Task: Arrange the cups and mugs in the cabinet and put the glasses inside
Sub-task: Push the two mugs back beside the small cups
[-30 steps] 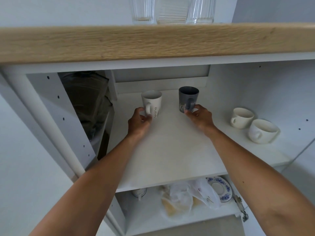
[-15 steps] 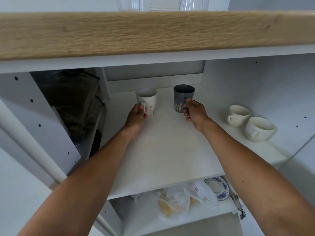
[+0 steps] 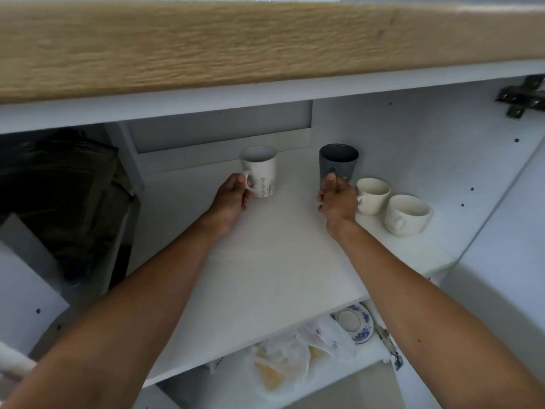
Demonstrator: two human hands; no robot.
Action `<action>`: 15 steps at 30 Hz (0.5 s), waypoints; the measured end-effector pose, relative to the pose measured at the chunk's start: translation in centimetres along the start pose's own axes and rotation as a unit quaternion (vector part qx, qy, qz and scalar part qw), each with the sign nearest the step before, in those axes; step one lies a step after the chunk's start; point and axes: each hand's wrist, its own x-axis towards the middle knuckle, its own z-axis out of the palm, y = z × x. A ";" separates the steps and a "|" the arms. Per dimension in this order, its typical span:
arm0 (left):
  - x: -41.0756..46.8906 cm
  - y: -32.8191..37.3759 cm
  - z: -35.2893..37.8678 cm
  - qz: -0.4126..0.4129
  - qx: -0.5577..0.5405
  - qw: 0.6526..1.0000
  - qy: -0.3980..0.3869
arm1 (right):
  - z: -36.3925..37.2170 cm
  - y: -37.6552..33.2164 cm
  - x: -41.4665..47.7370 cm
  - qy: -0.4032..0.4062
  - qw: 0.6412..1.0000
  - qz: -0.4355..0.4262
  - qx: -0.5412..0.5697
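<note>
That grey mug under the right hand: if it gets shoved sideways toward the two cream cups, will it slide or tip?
The grey mug looks rigid, probably ceramic, and taller than wide, so a high push may tip it. On the smooth white shelf a low push likely slides it. The cream cups sit close; contact could chip them.

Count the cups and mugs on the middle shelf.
4: white mug in left hand; grey mug in right hand; two cream cups at right.
</note>
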 end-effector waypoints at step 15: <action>4.4 -0.1 7.0 0.001 -0.023 0.997 -0.079 | -0.3 0.1 1.0 0.079 0.996 -0.022 -0.017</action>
